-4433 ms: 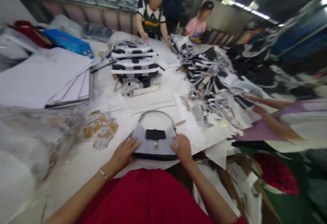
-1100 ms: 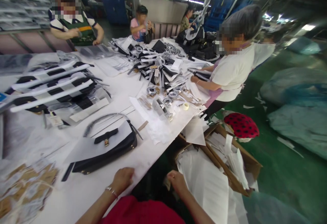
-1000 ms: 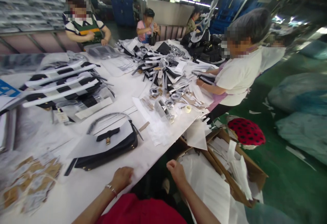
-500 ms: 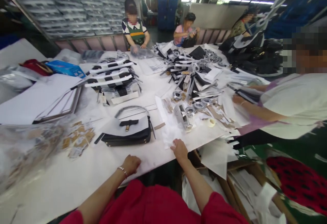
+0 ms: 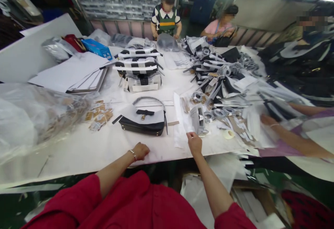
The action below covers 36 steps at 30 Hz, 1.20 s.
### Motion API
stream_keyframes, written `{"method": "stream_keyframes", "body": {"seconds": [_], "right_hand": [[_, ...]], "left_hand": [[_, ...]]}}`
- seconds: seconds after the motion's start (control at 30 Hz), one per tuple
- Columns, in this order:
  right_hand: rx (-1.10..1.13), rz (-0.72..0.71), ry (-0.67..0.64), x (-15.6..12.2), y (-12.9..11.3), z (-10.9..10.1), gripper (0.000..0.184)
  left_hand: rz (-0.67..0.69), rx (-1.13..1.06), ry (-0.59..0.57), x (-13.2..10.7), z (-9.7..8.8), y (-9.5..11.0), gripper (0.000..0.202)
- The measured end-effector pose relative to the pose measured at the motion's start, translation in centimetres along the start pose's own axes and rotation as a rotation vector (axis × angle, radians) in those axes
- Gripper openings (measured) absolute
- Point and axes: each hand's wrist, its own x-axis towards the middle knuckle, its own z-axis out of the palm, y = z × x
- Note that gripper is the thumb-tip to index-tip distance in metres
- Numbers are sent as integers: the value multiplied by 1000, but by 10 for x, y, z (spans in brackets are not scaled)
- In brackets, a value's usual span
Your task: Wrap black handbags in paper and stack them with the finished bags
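Note:
My left hand (image 5: 141,151), with a bracelet at the wrist, rests loosely closed on the white tabletop (image 5: 104,156), and nothing shows in it. Just beyond it stands a black and grey-white handbag (image 5: 142,126) with a small metal clasp and a wrapped, raised handle; neither hand touches it. My right hand (image 5: 194,143) is over the edge of the white sheets (image 5: 180,136), its thumb and fingertips pinched together. Whatever is between those fingertips is too small to make out. A grey tape dispenser (image 5: 197,119) sits right beyond the right hand.
Wrapped handbags (image 5: 138,67) are stacked behind. Brown tags (image 5: 100,114) and clear plastic bags (image 5: 39,117) lie left. A pile of bag parts (image 5: 224,79), a tape roll (image 5: 229,134) and a co-worker's arm (image 5: 292,135) are at right. Several people work around the table.
The view has turned left and tilted down, so the table's things appear further right. My right hand appears closer to the tape dispenser. My left hand stays closed near the handbag.

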Motion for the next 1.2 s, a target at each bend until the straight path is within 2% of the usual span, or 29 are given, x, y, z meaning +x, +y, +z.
{"method": "stream_keyframes", "body": {"seconds": [0.13, 0.23, 0.37, 0.47, 0.53, 0.63, 0.7, 0.77, 0.83, 1.03, 1.2], "right_hand": [[207, 43, 110, 18, -36, -25, 34], [278, -7, 168, 42, -58, -36, 37], [54, -81, 230, 86, -75, -36, 35], [-84, -124, 258, 102, -76, -23, 42], [-240, -202, 203, 99, -69, -8, 47], [-514, -323, -27, 80, -51, 18, 33], [-645, -336, -190, 68, -38, 31, 22], [-750, -327, -280, 62, -29, 40, 19], [-812, -331, -319, 62, -25, 45, 21], [-799, -378, -345, 71, -28, 49, 26], [-724, -311, -329, 79, -35, 43, 25]], "left_hand": [[28, -21, 50, -2, 2, -2, 12], [25, -51, 92, -5, 3, -2, 14], [36, -83, 148, -7, 5, -2, 15], [18, -121, 164, -5, 7, -2, 13], [-3, -150, 176, -3, 9, -1, 14], [-18, -182, 189, -2, 11, 1, 17], [-21, -194, 190, -2, 12, 2, 17], [-26, -209, 194, -2, 13, 2, 17], [-28, -220, 205, -3, 13, 3, 17], [-35, -193, 196, -6, 10, 3, 19], [-28, -169, 170, -9, 5, 4, 20]]}}
